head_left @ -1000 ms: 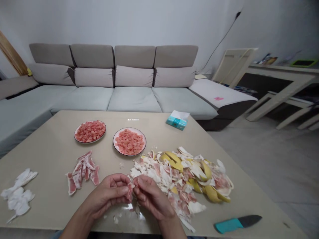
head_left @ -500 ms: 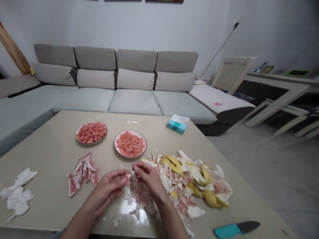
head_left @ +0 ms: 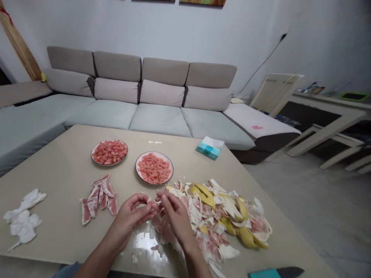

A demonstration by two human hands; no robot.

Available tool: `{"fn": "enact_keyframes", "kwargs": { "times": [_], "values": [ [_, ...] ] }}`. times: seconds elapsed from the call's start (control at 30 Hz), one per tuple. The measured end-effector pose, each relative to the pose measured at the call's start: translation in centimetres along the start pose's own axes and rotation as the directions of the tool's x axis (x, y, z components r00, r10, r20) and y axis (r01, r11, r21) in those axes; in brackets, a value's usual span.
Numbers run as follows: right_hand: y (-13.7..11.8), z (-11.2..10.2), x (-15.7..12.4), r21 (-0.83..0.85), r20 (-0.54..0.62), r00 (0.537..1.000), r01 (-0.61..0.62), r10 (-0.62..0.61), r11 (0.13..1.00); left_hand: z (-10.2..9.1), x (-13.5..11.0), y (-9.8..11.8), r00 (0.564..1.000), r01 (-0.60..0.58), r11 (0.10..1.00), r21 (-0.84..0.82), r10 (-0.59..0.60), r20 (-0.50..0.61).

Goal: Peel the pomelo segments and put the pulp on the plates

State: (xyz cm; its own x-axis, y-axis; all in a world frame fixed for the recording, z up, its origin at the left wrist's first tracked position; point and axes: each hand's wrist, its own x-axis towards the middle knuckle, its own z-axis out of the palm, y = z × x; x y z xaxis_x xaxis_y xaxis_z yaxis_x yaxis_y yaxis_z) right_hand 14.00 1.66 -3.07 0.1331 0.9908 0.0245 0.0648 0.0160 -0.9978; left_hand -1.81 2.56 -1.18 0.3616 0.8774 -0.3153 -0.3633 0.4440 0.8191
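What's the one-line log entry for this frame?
left hand: pinches fruit segment | right hand: pinches same fruit segment | peel pile: beside right hand | knife: table near-right edge

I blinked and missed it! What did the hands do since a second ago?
Both hands slid a little away from the near edge of the table, toward the plates. The left hand and right hand still pinch the pink fruit piece between their fingers. The peel pile, fruit slices and tissue box stayed put.
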Motion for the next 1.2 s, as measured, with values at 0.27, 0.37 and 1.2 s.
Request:
{"fn": "enact_keyframes", "kwargs": {
  "times": [0.27, 0.37, 1.2],
  "values": [
    [-0.8, 0.5, -2.2, -0.113, -0.011, 0.978, 0.205, -0.207, 0.972, 0.0, 0.5, -0.8, 0.989, -0.137, 0.984, 0.115, 0.129, 0.072],
    [-0.4, -0.1, -2.1, -0.182, 0.025, 0.967, 0.252, -0.252, 0.95, -0.1, 0.8, -1.0, 0.981, -0.194, 0.954, 0.228, 0.187, 0.053],
    [-0.3, -0.7, -2.4, -0.308, -0.054, 0.897, 0.403, -0.439, 0.862, -0.1, 0.9, -1.5, 0.967, -0.227, 0.844, 0.486, 0.256, 0.007]
  ]
}}
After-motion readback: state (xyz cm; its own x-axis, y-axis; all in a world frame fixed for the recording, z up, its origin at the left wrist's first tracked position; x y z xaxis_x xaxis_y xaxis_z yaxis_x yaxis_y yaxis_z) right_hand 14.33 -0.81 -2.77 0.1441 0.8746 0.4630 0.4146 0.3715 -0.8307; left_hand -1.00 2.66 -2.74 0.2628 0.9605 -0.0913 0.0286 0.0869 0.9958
